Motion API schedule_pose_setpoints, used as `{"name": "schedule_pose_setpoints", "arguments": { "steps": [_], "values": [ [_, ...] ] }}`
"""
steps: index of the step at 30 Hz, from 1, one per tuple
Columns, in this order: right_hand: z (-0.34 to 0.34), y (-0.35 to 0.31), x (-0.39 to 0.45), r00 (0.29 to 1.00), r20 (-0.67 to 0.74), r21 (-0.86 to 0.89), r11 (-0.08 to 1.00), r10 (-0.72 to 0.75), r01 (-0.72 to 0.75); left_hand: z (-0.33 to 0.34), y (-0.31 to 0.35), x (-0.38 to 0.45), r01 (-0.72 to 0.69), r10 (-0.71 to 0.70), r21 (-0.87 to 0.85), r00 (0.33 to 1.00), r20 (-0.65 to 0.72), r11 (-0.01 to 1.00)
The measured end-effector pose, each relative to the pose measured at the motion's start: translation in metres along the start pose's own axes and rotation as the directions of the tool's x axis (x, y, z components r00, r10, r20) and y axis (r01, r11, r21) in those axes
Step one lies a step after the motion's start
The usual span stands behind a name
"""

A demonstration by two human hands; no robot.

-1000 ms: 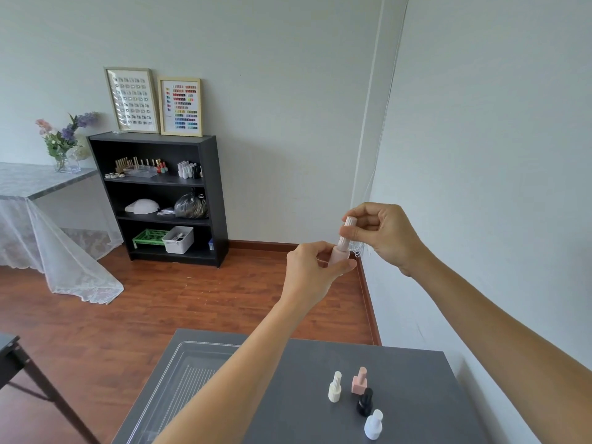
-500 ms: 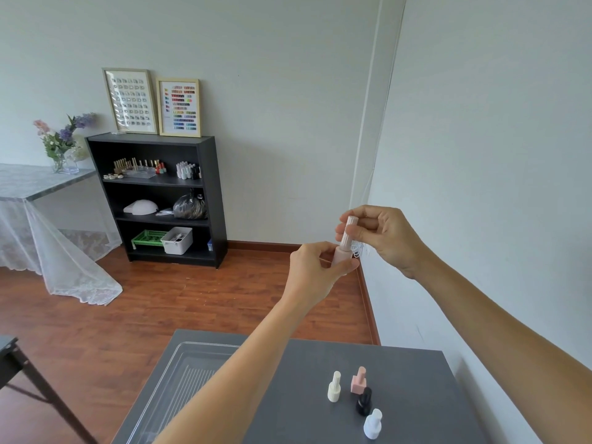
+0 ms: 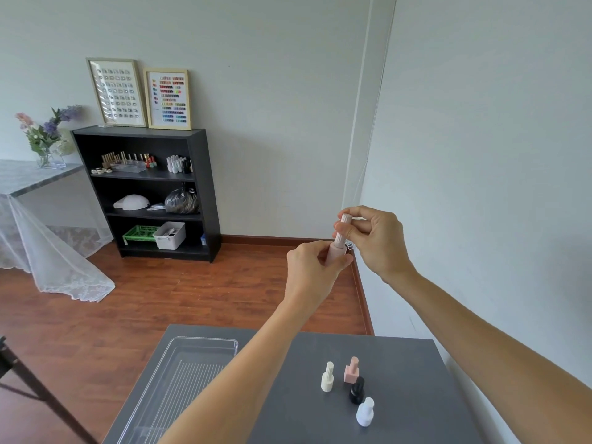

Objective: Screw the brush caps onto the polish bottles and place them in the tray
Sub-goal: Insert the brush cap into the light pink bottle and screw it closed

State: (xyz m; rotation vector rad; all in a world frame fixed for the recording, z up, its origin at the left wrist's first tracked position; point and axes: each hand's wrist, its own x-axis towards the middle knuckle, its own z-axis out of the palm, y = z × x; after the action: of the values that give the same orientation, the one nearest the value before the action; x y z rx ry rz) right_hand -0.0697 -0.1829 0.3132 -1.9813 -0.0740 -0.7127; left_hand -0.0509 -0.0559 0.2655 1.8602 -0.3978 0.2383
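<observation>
The clear tray (image 3: 205, 344) lies at the left of the dark grey surface (image 3: 400, 363), and the part of it in view holds nothing; the left forearm crosses over its right edge and hides that side. To the right of the tray four capped polish bottles stand close together on the surface: a cream bottle (image 3: 327, 377), a pink bottle (image 3: 351, 370), a black bottle (image 3: 357, 390) just in front of the pink one, and a pale blue bottle (image 3: 365, 412) nearest the camera.

Both hands are raised well above the surface. The left hand (image 3: 312, 270) has its fingers closed around the body of a pale pink bottle (image 3: 334, 253), held tilted. The right hand (image 3: 376, 238) pinches the ribbed brush cap (image 3: 343, 227) on top of that bottle between thumb and fingertips.

Behind, a black shelf unit (image 3: 205, 187) stands against the wall, carrying small bottles, a green basket (image 3: 139, 233) and a white bin (image 3: 169, 235). Two framed charts (image 3: 166, 99) rest on top.
</observation>
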Motion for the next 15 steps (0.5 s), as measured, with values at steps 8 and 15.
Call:
{"name": "schedule_pose_setpoints", "arguments": {
  "steps": [8,15],
  "values": [
    [-0.014,0.033,-0.018,0.979,0.147,0.008,0.99,0.14,-0.143,0.014,-0.028,-0.008,0.051,-0.054,0.021,0.982,0.179,0.998],
    [-0.031,0.086,-0.05,0.952,0.128,-0.047,0.96,0.279,-0.275,0.044,-0.093,-0.03,0.147,-0.294,0.324,0.832,0.471,0.934]
  ]
}}
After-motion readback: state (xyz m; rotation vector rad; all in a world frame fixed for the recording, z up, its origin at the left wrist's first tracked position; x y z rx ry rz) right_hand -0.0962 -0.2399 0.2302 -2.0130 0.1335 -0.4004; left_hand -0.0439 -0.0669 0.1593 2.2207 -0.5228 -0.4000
